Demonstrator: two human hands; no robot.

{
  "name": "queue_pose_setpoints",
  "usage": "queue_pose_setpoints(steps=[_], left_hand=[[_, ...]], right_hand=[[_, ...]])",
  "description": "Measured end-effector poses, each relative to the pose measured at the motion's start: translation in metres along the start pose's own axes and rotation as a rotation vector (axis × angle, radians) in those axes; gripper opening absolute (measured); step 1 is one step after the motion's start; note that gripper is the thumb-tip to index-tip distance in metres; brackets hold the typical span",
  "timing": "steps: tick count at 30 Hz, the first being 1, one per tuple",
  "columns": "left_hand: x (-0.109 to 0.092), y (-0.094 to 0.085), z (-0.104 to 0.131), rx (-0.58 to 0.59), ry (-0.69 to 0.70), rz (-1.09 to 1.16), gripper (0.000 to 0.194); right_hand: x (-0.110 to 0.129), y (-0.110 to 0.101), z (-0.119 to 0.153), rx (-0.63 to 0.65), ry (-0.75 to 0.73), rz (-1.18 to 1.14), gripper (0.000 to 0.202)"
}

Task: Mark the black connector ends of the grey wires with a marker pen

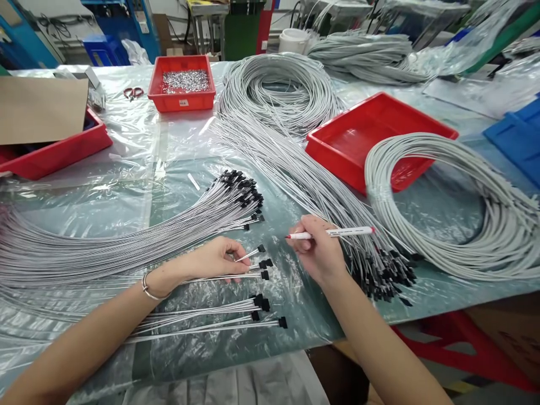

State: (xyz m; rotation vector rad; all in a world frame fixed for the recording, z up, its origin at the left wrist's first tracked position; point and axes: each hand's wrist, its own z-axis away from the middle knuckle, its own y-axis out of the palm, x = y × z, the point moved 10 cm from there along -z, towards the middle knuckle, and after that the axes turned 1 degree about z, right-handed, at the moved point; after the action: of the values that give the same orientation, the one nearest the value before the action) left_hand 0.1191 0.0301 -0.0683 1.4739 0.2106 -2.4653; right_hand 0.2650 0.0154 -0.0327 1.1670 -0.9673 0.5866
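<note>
Right grip (pixel 319 250) around near-horizontal marker (pixel 354 231)

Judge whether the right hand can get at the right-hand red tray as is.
Probably yes, by going over: a loose cable bundle lies between the right hand and the tray, and a coil overlaps one corner. The hand holds a marker.

There are two hands (pixel 228 260), one marker (pixel 350 231), three red bins (pixel 182 103) and one white bucket (pixel 294 41).
</note>
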Motion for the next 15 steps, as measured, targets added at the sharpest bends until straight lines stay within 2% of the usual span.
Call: queue_pose_setpoints(steps=[3, 5, 9, 11, 13, 15], left_hand=[[-0.001, -0.002, 0.0, -0.029, 0.01, 0.013, 0.034], [-0.005, 0.001, 0.001, -0.005, 0.034, 0.001, 0.037], [-0.005, 0.012, 0.002, 0.128, 0.031, -0.036, 0.038], [-0.002, 0.014, 0.002, 0.146, 0.019, -0.042, 0.036], [-0.004, 0.009, 0.001, 0.078, 0.056, -0.086, 0.032], [-0.008, 0.0, 0.0, -0.055, 0.109, -0.147, 0.028]], right_hand=[[-0.013, 0.021, 0.005, 0.203, 0.149, -0.051, 0.03], [-0.018, 0.03, 0.01, 0.285, 0.21, -0.067, 0.032], [-0.015, 0.029, 0.009, 0.273, 0.2, -0.111, 0.031], [-0.013, 0.027, 0.007, 0.251, 0.182, -0.128, 0.031], [-0.013, 0.025, 0.006, 0.231, 0.173, -0.111, 0.031], [-0.013, 0.022, 0.006, 0.21, 0.155, -0.062, 0.03]])
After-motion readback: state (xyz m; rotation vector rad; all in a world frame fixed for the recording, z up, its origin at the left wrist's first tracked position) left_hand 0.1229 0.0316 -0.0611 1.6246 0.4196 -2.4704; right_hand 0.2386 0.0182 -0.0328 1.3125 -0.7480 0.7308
